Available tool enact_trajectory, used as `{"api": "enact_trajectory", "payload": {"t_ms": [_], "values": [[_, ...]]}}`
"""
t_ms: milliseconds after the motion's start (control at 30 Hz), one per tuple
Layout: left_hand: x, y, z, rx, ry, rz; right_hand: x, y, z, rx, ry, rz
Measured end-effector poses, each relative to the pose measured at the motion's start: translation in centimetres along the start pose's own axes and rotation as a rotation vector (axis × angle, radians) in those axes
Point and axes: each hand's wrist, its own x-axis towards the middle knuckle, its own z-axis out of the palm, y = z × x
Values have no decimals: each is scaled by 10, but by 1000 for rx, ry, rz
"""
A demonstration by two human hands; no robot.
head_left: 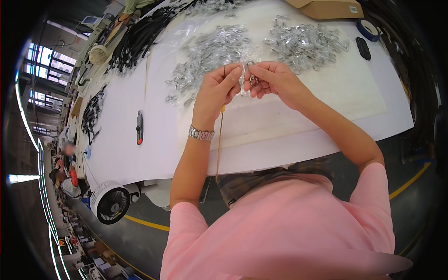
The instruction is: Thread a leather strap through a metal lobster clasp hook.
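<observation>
My left hand [219, 88] and my right hand [276, 80] meet above the near part of the table, both with closed fingers. A silver metal clasp with rings [253, 80] is between the right thumb and fingers. A small clear plastic bag [242, 80] spans the gap between the fingertips; which hand grips it I cannot tell. A thin tool with a yellow end [223, 108] runs through my left fist, and a brown cord [219, 144] hangs below it. Beyond the hands are a left pile [210, 51] and a right pile [305, 44] of bagged metal clasps.
A cutter knife [139, 127] lies left on the white table [161, 140]. Black straps [135, 39] spread at the far left. Tape [368, 30], a black object [363, 48] and cardboard [326, 8] are far right. A fan [112, 203] stands at the near left edge.
</observation>
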Motion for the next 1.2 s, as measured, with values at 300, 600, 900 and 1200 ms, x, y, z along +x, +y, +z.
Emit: {"api": "enact_trajectory", "payload": {"t_ms": [300,600,900,1200], "values": [[0,-6,6,76,-25,26,1,2,-7,89,-192,289],[0,-4,5,92,13,-2,0,-12,-13,-499,-106,96],[-1,-6,6,318,14,199,-2,-23,-21,150,-241,345],[-2,-7,1,17,-38,7,0,-12,-18,-271,-55,179]]}}
